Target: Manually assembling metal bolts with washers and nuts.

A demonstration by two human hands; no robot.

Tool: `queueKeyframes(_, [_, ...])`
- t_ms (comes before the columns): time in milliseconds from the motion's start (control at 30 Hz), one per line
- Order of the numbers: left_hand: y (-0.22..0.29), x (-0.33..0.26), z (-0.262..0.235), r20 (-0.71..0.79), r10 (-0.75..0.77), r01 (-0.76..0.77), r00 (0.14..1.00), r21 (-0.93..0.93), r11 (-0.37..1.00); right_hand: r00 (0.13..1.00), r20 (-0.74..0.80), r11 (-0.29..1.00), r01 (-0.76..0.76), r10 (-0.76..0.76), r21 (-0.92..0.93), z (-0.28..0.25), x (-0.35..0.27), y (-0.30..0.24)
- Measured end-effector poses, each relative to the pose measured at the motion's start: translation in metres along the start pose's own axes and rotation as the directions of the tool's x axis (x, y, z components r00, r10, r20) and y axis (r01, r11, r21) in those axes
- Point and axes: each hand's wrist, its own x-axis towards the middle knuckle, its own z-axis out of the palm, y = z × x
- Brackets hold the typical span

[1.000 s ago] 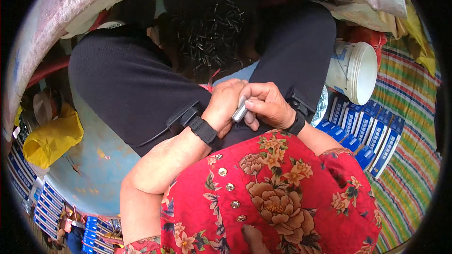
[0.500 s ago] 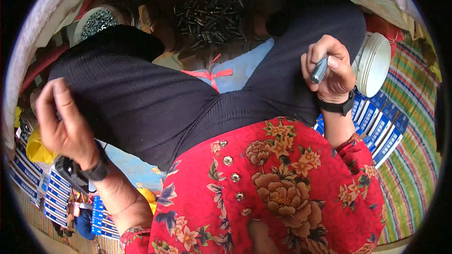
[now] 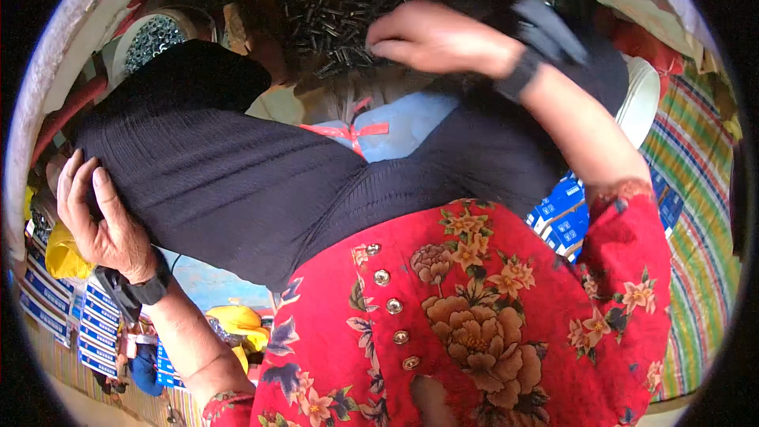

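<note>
My right hand (image 3: pixel 433 38) reaches across my right thigh over a pile of small dark metal rods (image 3: pixel 340 12). It is smeared by motion; its bent fingers point toward the pile's right edge, and whether they hold anything is not visible. Against the dark trousers near my right knee is a blurred grey-blue streaked shape (image 3: pixel 553 32), which I cannot make out. My left hand (image 3: pixel 107 225) lies by the outer side of my left thigh, fingers apart, holding nothing. A dark device is strapped at that wrist.
A tub of small shiny metal parts (image 3: pixel 156 39) stands beyond my left knee. Right of my right thigh is a white bucket (image 3: pixel 640 107), with blue-and-white boxes (image 3: pixel 563 213) nearer me. More boxes (image 3: pixel 99 332) and yellow bags (image 3: pixel 67 251) lie at left. A striped sheet (image 3: pixel 696 245) covers the floor.
My right hand has swung from beside the white bucket, where it held a short metal rod, leftward and away to the pile. My left hand has lowered slightly onto the thigh's side.
</note>
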Motion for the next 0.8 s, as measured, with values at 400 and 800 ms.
queueKeyframes(400, [0.033, -0.026, -0.026, 0.110, -0.176, 0.187, 0.978, -0.101, 0.977, 0.850, 0.399, 0.876, -0.137, 0.343, -0.462, 0.188, 0.028, 0.189])
queueKeyframes(800, [0.078, -0.037, -0.045, 0.127, -0.203, 0.207, 0.971, -0.019, 0.978, 0.788, 0.465, 0.781, -0.032, 0.404, -0.623, 0.180, 0.049, 0.203])
